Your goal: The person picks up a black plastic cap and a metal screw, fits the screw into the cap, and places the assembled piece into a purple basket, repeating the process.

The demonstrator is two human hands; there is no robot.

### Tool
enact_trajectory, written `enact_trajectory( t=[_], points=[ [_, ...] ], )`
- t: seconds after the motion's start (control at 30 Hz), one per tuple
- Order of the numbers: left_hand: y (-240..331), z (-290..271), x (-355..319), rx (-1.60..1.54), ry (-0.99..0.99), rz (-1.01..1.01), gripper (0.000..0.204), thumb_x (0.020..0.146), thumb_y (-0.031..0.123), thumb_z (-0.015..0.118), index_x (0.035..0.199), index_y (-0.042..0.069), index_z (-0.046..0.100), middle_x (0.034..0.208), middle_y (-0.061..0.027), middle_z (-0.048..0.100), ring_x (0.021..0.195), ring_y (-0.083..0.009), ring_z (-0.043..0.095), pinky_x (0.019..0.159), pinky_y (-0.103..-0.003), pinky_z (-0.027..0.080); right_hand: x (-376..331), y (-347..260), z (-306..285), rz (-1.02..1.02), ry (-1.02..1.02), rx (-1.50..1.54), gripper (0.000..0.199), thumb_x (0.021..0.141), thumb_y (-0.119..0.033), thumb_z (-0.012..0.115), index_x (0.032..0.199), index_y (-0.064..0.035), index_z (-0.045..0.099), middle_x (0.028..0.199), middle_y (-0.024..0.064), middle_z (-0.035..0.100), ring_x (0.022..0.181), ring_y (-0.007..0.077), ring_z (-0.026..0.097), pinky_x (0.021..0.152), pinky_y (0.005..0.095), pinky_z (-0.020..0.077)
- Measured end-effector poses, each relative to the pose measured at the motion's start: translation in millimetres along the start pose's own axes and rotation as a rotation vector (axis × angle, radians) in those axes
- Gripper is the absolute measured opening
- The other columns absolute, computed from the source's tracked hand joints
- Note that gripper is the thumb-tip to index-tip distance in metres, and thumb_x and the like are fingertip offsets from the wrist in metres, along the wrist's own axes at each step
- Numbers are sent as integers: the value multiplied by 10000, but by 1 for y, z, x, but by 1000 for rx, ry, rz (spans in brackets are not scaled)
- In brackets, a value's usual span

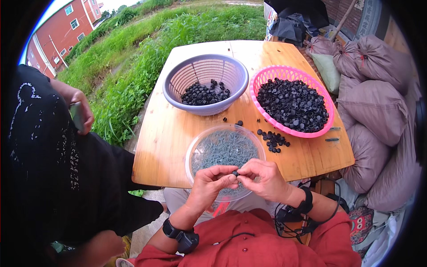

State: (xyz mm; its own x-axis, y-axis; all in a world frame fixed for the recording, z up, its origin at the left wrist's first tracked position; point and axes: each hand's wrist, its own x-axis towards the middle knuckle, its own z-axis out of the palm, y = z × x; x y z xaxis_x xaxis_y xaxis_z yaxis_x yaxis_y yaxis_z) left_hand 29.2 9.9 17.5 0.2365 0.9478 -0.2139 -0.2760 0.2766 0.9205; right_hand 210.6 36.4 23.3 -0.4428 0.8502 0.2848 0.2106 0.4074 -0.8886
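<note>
My left hand and my right hand meet at the table's near edge, over a round clear tub. Both pinch one small round black cap between thumbs and fingertips. Whether a thin piece is also in the pinch cannot be made out. Many thin grey-green strips fill the tub below. Just beyond my right hand lies a loose group of black caps on the wood.
On the wooden table stand a grey-purple basket and a pink basket, both holding black caps. A person in black stands close at left, holding a phone-like object. Stuffed sacks pile up at right.
</note>
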Motion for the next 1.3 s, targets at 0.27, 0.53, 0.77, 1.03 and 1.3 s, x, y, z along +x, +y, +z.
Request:
enact_trajectory(
  t=[0.27, 0.53, 0.77, 1.03, 1.3],
  points=[
    [-1, 4, -4, -24, 24, 4, 125, 845, 58, 585, 956, -1, 584, 843, -78, 629, 677, -125, 607, 612, -239, 500, -2, 2, 5, -9, 10, 139, 142, 728, -16, 681, 836, -10, 588, 741, 42, 558, 619, 86, 552, 538, 222, 458],
    [-6, -1, -9, -95, -15, -87, 122, 869, 77, 558, 962, 0, 575, 852, -64, 621, 721, -118, 597, 647, -235, 497, 9, -6, 0, 122, -180, 307, 116, 723, -17, 657, 752, -26, 545, 697, -27, 498, 620, 23, 475, 527, 186, 419],
    [-11, -5, -14, -278, -29, -92, 123, 860, 72, 565, 973, 23, 561, 846, -66, 610, 690, -137, 595, 585, -288, 522, 16, -7, 2, 38, -280, 166, 117, 703, -22, 651, 702, -32, 535, 667, -25, 492, 604, 29, 468, 500, 198, 400],
    [-11, -15, -15, 162, -22, 424, 172, 817, -41, 578, 985, -5, 575, 987, -77, 543, 819, -130, 577, 742, -240, 495, 11, -10, 13, 251, -160, 631, 143, 765, -2, 663, 851, -24, 550, 783, 10, 559, 692, 64, 549, 581, 209, 473],
    [5, -9, -12, 561, -61, 564, 225, 728, -35, 673, 929, -1, 577, 934, -96, 561, 800, -153, 582, 685, -244, 501, 1, 1, 7, 349, -232, 655, 166, 790, -3, 637, 912, -21, 526, 816, 15, 560, 727, 57, 560, 630, 200, 482]
  ],
)
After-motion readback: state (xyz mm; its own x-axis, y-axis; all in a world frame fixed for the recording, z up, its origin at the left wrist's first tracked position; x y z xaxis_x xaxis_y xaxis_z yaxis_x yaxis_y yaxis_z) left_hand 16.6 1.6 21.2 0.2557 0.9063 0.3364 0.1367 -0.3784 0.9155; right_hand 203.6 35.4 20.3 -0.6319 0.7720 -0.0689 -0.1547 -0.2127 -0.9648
